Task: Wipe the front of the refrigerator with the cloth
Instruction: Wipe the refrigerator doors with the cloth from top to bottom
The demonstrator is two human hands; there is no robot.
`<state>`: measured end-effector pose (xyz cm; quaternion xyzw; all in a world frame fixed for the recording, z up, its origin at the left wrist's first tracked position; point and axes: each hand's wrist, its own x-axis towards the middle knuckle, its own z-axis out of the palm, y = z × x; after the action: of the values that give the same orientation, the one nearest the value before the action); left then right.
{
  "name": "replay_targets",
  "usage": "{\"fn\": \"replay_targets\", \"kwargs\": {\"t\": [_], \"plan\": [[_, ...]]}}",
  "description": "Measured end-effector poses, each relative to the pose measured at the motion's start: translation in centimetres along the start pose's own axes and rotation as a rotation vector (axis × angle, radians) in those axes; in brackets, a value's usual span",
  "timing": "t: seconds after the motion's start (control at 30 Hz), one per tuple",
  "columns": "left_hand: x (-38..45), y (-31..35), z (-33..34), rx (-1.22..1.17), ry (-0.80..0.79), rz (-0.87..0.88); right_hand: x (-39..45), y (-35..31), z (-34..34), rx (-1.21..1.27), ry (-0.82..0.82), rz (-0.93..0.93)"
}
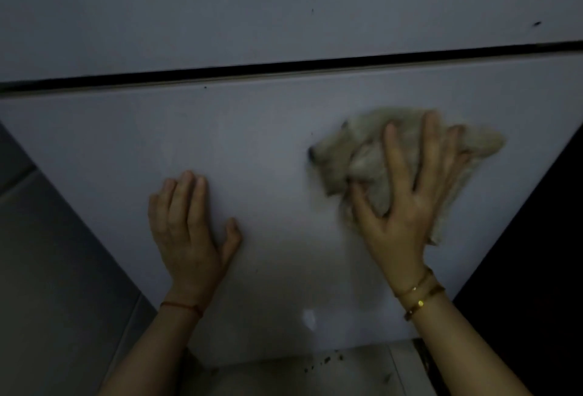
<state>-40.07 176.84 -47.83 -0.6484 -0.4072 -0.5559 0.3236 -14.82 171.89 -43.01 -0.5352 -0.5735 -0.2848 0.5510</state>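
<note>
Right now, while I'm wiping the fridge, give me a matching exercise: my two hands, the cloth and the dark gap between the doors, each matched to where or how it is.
Column one:
1 left hand
2 right hand
3 cloth
4 dark gap

Column two:
A runs across above both hands
B flat on the bare lower door
C bunched, pale beige
D pressing the cloth

Pairs: 1-B, 2-D, 3-C, 4-A.

Bare refrigerator door [268, 149] spreads between the left hand [189, 231], flat on it, and the right hand [407, 206], up to the dark seam [284, 65]
</note>
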Motion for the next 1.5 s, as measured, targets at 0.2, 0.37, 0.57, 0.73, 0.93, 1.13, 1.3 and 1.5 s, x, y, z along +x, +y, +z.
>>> {"fn": "replay_targets", "kwargs": {"t": [0.2,0.37,0.57,0.73,0.93,1.13,1.3,1.5], "plan": [[0.0,0.1,0.0,-0.003,-0.004,0.005,1.5,-4.5,2.0,-0.051,-0.003,-0.183],[0.1,0.2,0.0,-0.011,-0.003,-0.008,-0.4,-2.8,1.1,-0.079,-0.125,-0.329],[0.2,0.3,-0.2,-0.004,-0.019,-0.004,2.1,-1.2,0.9,-0.032,0.121,0.112],[0.2,0.3,-0.4,-0.016,-0.030,-0.017,-3.5,-3.2,2.8,-0.090,-0.097,-0.282],[-0.8,-0.1,-0.7,-0.022,-0.060,-0.014,-10.5,3.6,0.7,-0.160,-0.257,-0.216],[-3.5,-0.3,-0.7,-0.018,-0.088,-0.055,-9.8,2.0,2.5,-0.061,-0.094,0.010],[-4.8,-0.8,-0.4,0.016,-0.075,-0.043,-14.4,0.0,5.1,-0.144,-0.228,-0.432],[-5.1,-1.1,0.0,0.020,-0.049,-0.028,-19.9,5.5,3.0,-0.160,-0.390,-0.404]]}}
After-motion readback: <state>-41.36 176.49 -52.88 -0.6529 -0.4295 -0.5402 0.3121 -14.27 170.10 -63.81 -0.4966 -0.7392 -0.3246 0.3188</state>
